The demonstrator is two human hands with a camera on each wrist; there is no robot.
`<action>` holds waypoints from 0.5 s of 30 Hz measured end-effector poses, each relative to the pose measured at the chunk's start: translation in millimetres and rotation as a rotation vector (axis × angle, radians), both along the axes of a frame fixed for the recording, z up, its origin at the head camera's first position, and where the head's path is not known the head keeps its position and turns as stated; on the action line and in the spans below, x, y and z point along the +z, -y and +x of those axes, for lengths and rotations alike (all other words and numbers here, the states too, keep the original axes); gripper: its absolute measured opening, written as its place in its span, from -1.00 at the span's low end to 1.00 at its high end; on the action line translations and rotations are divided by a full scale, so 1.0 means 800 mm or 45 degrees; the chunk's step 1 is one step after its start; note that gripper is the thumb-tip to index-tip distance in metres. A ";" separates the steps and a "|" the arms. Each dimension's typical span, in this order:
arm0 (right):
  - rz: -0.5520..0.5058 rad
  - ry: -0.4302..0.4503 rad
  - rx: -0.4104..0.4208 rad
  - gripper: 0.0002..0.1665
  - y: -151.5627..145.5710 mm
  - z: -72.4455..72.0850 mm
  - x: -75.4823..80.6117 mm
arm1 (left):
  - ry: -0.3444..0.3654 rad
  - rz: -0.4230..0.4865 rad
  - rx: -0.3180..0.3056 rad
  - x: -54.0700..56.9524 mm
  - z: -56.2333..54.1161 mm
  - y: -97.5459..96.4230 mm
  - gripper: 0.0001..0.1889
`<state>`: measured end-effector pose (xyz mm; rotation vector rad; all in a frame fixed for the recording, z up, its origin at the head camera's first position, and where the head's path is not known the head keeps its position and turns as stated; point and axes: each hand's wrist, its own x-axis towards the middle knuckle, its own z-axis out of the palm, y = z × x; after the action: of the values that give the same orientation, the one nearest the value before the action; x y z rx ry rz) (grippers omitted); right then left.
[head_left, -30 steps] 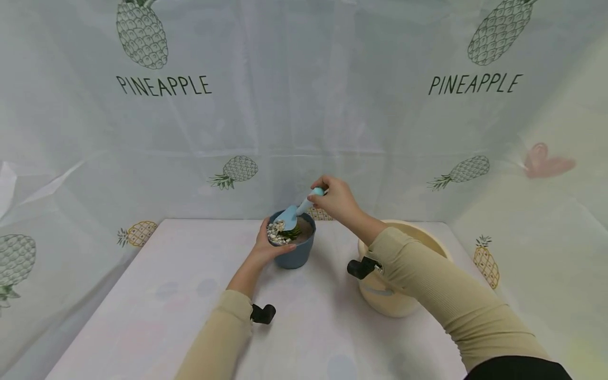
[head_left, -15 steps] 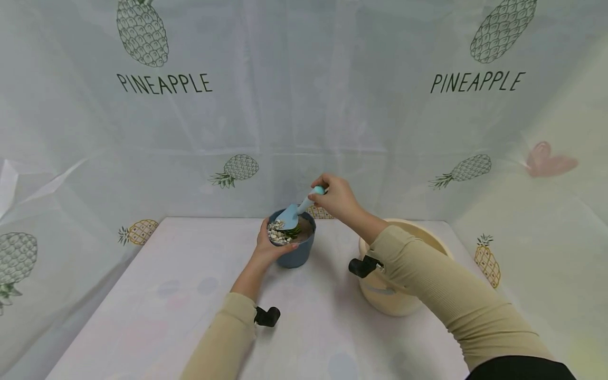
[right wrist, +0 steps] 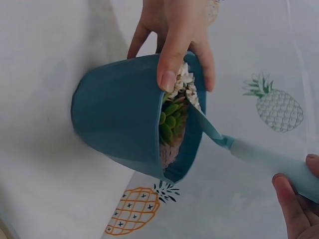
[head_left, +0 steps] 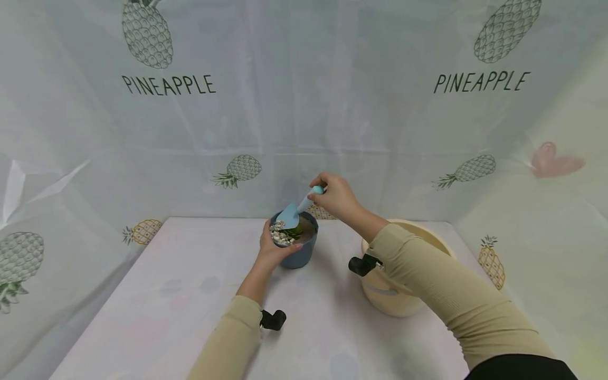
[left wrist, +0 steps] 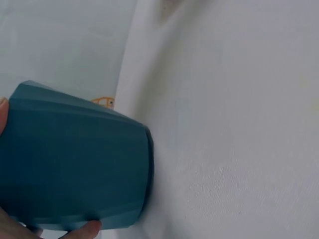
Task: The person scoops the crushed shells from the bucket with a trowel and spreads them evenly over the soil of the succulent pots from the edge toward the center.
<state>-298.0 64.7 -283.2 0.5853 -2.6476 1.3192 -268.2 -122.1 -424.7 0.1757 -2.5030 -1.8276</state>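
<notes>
A blue plant pot (head_left: 299,257) stands near the table's back edge. Inside it a green succulent (right wrist: 172,119) grows among white pebbles (head_left: 283,236) on the left and brownish soil (head_left: 307,230) on the right. My left hand (head_left: 273,249) grips the pot's left side, thumb over the near rim; the wrist view from that side shows fingers round the wall. My right hand (head_left: 335,198) holds a light blue trowel (head_left: 288,216) by its handle end, above the pot's right side. The trowel's blade slants down into the pot, its tip at the pebbles beside the plant.
A cream bucket (head_left: 396,303) stands on the right of the table, partly under my right forearm. The pale table (head_left: 142,311) ends at a hanging sheet printed with pineapples (head_left: 243,167), close behind the pot.
Both hands keep their holds, and the trowel's blade stays at the pebbles with barely any shift. My left forearm has swung slightly to the right.
</notes>
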 end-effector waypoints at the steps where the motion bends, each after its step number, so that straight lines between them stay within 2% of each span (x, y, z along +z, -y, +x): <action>1: 0.007 -0.004 0.002 -0.73 0.000 0.000 0.000 | -0.003 0.003 0.007 0.000 0.002 -0.002 0.20; 7: 0.032 -0.034 0.024 -0.74 0.002 0.003 0.002 | -0.015 0.028 0.037 0.001 0.009 -0.008 0.21; 15: 0.092 -0.074 0.028 -0.72 0.005 0.008 0.010 | -0.023 0.028 0.042 0.002 0.008 -0.007 0.21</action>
<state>-291.6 60.4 -275.3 0.6535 -2.6583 1.1977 -261.4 -116.4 -423.3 0.1998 -2.4538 -1.8365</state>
